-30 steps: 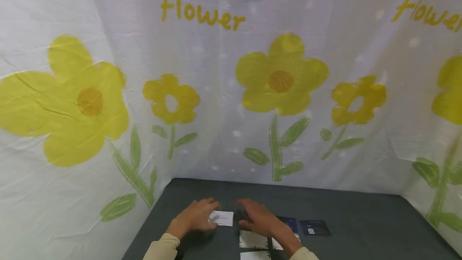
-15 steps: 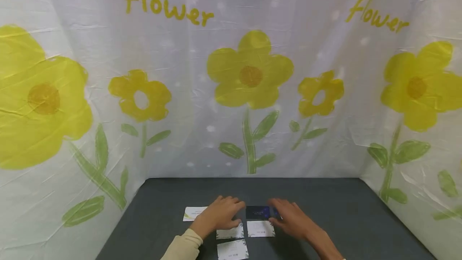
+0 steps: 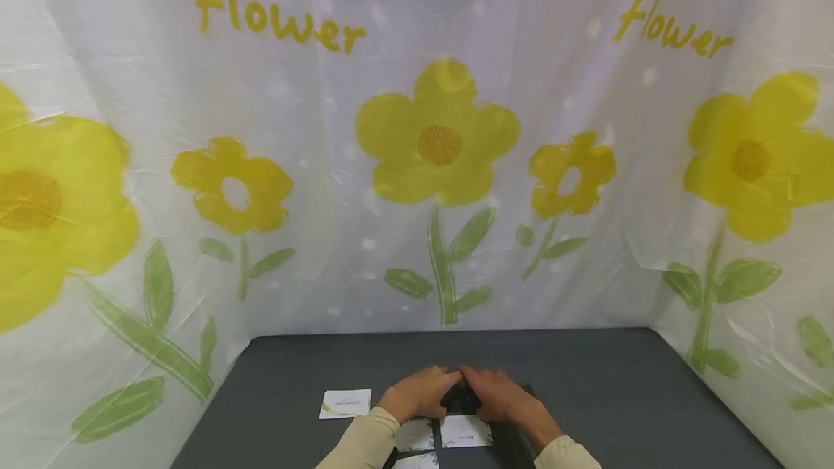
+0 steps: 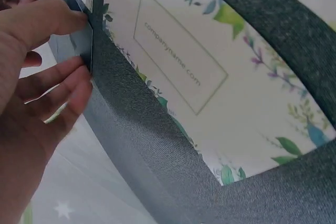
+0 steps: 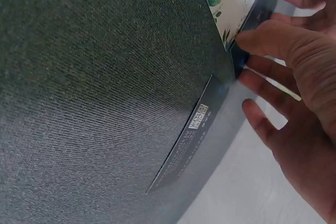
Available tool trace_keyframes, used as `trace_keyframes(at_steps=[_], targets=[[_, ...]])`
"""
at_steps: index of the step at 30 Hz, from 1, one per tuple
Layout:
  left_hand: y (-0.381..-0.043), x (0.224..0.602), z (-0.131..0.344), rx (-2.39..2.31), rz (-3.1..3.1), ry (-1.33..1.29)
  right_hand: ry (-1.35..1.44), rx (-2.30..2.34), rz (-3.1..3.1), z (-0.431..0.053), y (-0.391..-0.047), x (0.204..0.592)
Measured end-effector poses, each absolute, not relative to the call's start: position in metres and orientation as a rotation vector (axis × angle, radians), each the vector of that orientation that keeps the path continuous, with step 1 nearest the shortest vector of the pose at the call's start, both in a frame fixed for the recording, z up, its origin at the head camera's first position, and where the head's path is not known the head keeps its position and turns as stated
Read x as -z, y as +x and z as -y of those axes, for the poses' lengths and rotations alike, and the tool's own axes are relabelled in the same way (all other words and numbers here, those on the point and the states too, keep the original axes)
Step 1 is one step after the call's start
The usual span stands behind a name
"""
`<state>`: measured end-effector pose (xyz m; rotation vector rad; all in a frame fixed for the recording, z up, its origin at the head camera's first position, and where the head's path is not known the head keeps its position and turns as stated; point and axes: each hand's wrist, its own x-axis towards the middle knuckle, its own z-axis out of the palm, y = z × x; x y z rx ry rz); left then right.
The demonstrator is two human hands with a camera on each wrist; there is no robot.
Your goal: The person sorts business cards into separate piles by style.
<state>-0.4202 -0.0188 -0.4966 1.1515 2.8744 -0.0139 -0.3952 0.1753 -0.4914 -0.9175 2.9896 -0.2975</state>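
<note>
A dark blue business card (image 3: 461, 400) lies between my two hands on the grey table. My left hand (image 3: 423, 391) holds its left end, thumb on the near edge and fingertips on the far one; in the left wrist view the card (image 4: 83, 45) shows as a thin dark strip. From the other side my right hand (image 3: 502, 395) pinches the right end between thumb (image 5: 252, 40) and fingers. Just nearer lies a white leaf-bordered card (image 3: 465, 431), with another leaf-bordered card (image 4: 178, 72) to its left, partly behind the left forearm in the head view.
A white card with a yellow-green curve (image 3: 345, 404) lies left of the hands. Another leaf-bordered card (image 3: 418, 461) is at the bottom edge. Right of the held card lies a dark card with a QR code (image 5: 191, 132). A flower-printed curtain (image 3: 313, 201) encloses the table.
The left hand has moved right, off the white card, to the dark card. The right hand has come to that card's other end. The head view has swung right.
</note>
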Motion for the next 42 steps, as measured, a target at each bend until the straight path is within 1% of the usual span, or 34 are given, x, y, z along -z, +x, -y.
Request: trace_keyframes(at_steps=[2, 4, 8, 10, 11, 13, 15, 17, 20, 22, 25, 28, 32, 36, 39, 42], targets=[[-0.422, 0.501, 0.016, -0.034, -2.885, 1.163, -0.916, 0.308, -2.983, -0.178, -0.398, 0.496], [-0.424, 0.499, 0.019, -0.07, -2.898, 1.161, -0.917, 0.333, -2.965, -0.178, -0.409, 0.502], [-0.426, 0.498, 0.023, -0.105, -2.906, 1.133, -0.959, 0.419, -2.91, -0.189, -0.448, 0.543], [-0.423, 0.501, 0.025, -0.14, -2.9, 1.113, -1.021, 0.492, -2.863, -0.198, -0.459, 0.56], [-0.422, 0.502, 0.026, -0.162, -2.901, 1.126, -1.031, 0.543, -2.829, -0.2, -0.457, 0.559], [-0.419, 0.501, 0.03, -0.214, -2.905, 1.194, -1.054, 0.613, -2.795, -0.2, -0.446, 0.542], [-0.419, 0.494, 0.036, -0.237, -2.936, 1.307, -1.101, 0.622, -2.822, -0.197, -0.429, 0.51], [-0.422, 0.48, 0.045, -0.227, -2.999, 1.444, -1.134, 0.577, -2.896, -0.187, -0.416, 0.475], [-0.428, 0.456, 0.066, -0.178, -3.094, 1.573, -1.218, 0.444, -3.006, -0.169, -0.418, 0.444], [-0.432, 0.446, 0.08, -0.121, -3.136, 1.607, -1.235, 0.397, -3.011, -0.155, -0.424, 0.435], [-0.435, 0.448, 0.099, -0.104, -3.137, 1.576, -1.251, 0.374, -2.97, -0.137, -0.433, 0.438], [-0.434, 0.463, 0.11, -0.202, -3.096, 1.451, -1.227, 0.397, -2.915, -0.124, -0.435, 0.453], [-0.432, 0.491, 0.109, -0.393, -2.987, 1.237, -1.107, 0.425, -2.852, -0.12, -0.427, 0.473], [-0.425, 0.512, 0.101, -0.407, -2.918, 1.098, -1.041, 0.43, -2.779, -0.123, -0.418, 0.489], [-0.422, 0.513, 0.092, -0.341, -2.887, 1.079, -0.987, 0.42, -2.761, -0.13, -0.414, 0.496], [-0.422, 0.505, 0.081, -0.278, -2.869, 1.104, -0.899, 0.424, -2.768, -0.137, -0.41, 0.496]])
